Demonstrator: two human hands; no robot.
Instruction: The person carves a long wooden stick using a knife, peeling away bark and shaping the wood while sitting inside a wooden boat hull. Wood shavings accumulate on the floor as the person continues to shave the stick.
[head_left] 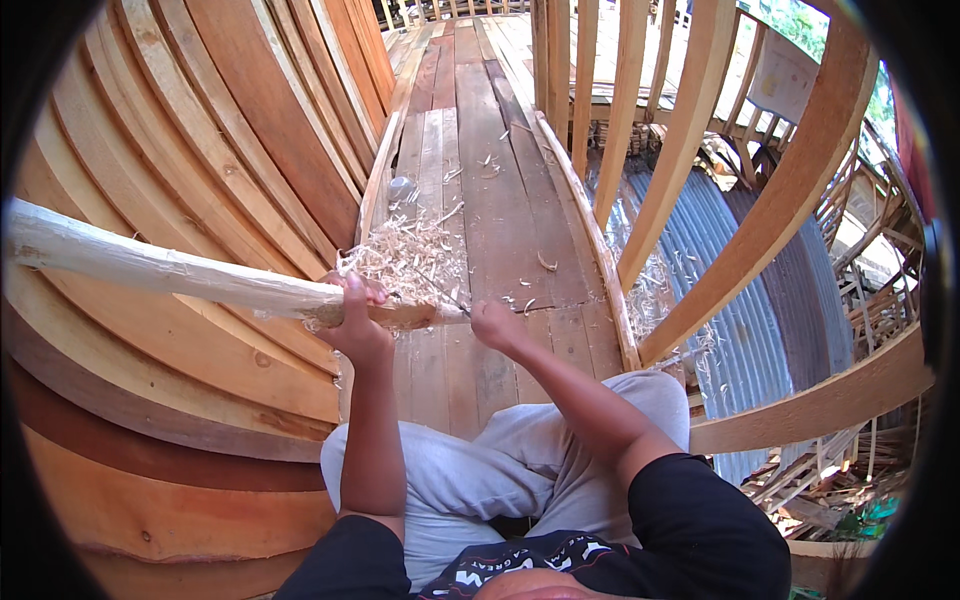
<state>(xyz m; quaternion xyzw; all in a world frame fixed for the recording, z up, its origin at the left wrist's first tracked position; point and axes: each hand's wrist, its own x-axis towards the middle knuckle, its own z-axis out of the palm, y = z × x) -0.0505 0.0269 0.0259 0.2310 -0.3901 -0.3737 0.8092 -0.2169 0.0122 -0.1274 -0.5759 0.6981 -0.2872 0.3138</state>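
Running from the far left, a long pale peeled wooden pole (150,268) lies across stacked curved planks (200,150). Left hand (352,318) is closed around the pole's darker end. Right hand (495,325) is clenched on a thin blade (448,298) touching that end, above pale wood shavings (410,258) on the plank floor (500,200).

Wooden pole (170,270) in left hand (355,315): pale, rough, whittled. Beyond both hands: curly wood shavings (410,255), matt weathered plank floor (480,200). Right of right hand (495,325): corrugated metal sheet (740,300), dull.
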